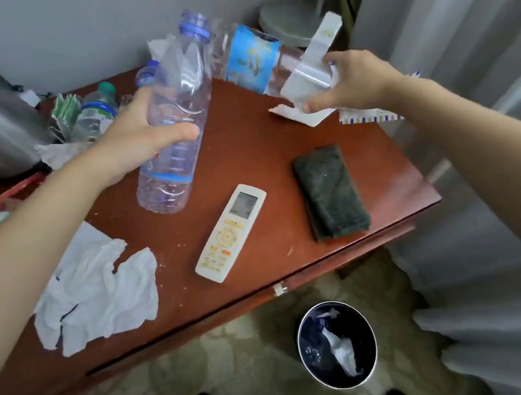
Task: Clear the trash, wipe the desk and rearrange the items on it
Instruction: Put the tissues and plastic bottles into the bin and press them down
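- Red-brown desk (pixel 245 152) against a grey wall, littered all over. A lined bin (pixel 298 344) stands on the carpet just in front of it, with tissue already inside.
- Left hand (pixel 138 137) is wrapped round the middle of an uncapped clear bottle (pixel 172 115). The neck tilts away, and the bottle looks to be lifted off the top.
- Right hand (pixel 353 82) has its fingers curled round the base of a labelled bottle (pixel 252 60), with a wrapper (pixel 316 57) trapped against it. I cannot tell whether the thumb also touches the paper scrap (pixel 304 116) beneath.
- The step in hand is probably carrying this trash to the bin.
- Bring each hand right over the bin's mouth and low before letting go. Empty bottles are light and springy and would likely bounce off the rim.
- Drop one hand's load at a time, since the opening looks tight for both bottles together.
- Hold the wrapper pinned until it is over the bin, as loose film can drift.
- Pass above the remote (pixel 230 232) and sponge (pixel 331 192) without knocking them.
- The crumpled tissue (pixel 98 299) and the scrap are for a later trip.
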The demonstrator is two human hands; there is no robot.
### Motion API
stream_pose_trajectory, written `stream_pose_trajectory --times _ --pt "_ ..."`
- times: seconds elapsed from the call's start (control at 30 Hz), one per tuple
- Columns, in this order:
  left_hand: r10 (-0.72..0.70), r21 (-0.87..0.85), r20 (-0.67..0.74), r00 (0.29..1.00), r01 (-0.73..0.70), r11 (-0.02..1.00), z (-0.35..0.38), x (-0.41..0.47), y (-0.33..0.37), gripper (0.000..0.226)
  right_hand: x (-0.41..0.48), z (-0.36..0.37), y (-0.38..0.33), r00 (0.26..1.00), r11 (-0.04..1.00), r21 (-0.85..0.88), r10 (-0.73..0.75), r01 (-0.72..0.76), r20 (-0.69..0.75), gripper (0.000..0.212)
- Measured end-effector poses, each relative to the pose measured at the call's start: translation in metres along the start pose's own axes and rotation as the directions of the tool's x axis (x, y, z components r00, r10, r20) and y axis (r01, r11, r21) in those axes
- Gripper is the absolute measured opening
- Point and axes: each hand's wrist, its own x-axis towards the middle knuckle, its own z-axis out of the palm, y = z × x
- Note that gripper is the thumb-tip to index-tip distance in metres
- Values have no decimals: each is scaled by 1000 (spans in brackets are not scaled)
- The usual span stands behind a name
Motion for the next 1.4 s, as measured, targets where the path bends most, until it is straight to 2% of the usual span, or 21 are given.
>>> stream_pose_trajectory --times 0.07,0.23,0.37,0.47,0.63,0.73,0.87,0.97,1.1,1.13,1.2,1.3,1.4 --pt "-34 -54 7 999 34 998 19 -19 15 60 -25 -12 10 1000 999 47 -16 16 12 95" --pt "-10 -83 51 999 14 996 62 -61 42 49 -95 -36 40 996 993 114 16 -27 89 90" --pt "-26 -86 201 979 44 995 82 -102 44 72 -154 -31 58 988 986 148 52 -74 142 76" --pt "-10 -30 355 935 22 999 91 -128 36 76 -189 -10 73 980 976 170 106 -135 167 74" --pt "-6 -15 538 843 17 1000 113 -176 2 68 -245 47 85 969 954 222 163 -203 183 85" --pt "-51 54 574 817 25 998 135 -200 -28 68 -274 87 88 958 944 244 162 -220 236 80" --pt "-92 82 630 771 52 995 177 -222 -72 68 -292 145 108 936 943 225 172 -247 308 87" --pt "-103 103 639 762 48 994 222 -228 -115 67 -298 194 132 935 940 252 139 -228 328 80" --pt "-99 100 662 743 43 994 293 -233 -185 64 -305 268 170 928 906 370 58 -204 369 30" --pt "-96 97 663 743 41 994 308 -234 -202 64 -305 288 180 921 891 410 24 -196 388 26" --pt "-89 97 644 760 34 995 334 -232 -236 65 -300 330 198 909 851 491 -42 -185 415 29" --pt "-85 98 585 807 34 995 359 -228 -280 68 -290 388 218 882 739 640 -137 -212 451 18" --pt "-82 93 529 845 38 995 374 -224 -315 72 -274 440 229 858 635 746 -254 -199 446 36"
